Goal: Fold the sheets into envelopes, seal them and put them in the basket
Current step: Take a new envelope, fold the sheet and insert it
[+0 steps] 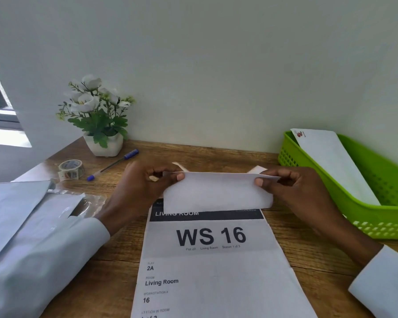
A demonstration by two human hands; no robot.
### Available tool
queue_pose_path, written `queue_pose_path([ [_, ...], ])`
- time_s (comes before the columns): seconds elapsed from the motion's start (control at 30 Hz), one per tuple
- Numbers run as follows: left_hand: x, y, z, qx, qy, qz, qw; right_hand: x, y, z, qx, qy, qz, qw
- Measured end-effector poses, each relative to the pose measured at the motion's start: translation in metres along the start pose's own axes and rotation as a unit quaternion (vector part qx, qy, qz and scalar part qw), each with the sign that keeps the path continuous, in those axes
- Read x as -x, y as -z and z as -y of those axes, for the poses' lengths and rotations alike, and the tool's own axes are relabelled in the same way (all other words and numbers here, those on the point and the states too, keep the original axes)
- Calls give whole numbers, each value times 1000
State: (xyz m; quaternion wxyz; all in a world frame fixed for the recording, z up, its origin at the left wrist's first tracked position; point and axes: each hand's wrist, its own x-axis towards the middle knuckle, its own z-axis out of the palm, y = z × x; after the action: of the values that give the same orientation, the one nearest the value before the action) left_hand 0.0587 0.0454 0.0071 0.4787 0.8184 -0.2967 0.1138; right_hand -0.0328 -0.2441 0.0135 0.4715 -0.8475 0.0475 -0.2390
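From the head camera: a person at a wooden desk (285,260) is holding one folded white sheet (216,191) above a printed "WS 16" page (207,271) — the left hand (145,182) and right hand (292,187) are each pinching an upper corner. One envelope (331,161) is lying in the single green basket (377,216) at right. One pen (113,165), one tape roll (71,169) and one potted plant (97,115) are sitting behind.

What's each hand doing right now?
Left hand: pinching the left end of the folded sheet.
Right hand: pinching its right end.
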Motion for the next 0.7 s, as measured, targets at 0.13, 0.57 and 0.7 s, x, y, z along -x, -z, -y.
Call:
queue_pose_path([
  [0.13, 0, 0, -9, -96, -85, -45, 991, 2, 4, 15, 170, 96, -19, 981],
  [0.57, 8, -5, -34, -77, -216, -15, 973, 27, -30, 76, 355, 264, 85, 893],
  [0.7, 1, 5, -29, 58, -129, -46, 989, 6, 3, 61, 224, 131, 52, 964],
])
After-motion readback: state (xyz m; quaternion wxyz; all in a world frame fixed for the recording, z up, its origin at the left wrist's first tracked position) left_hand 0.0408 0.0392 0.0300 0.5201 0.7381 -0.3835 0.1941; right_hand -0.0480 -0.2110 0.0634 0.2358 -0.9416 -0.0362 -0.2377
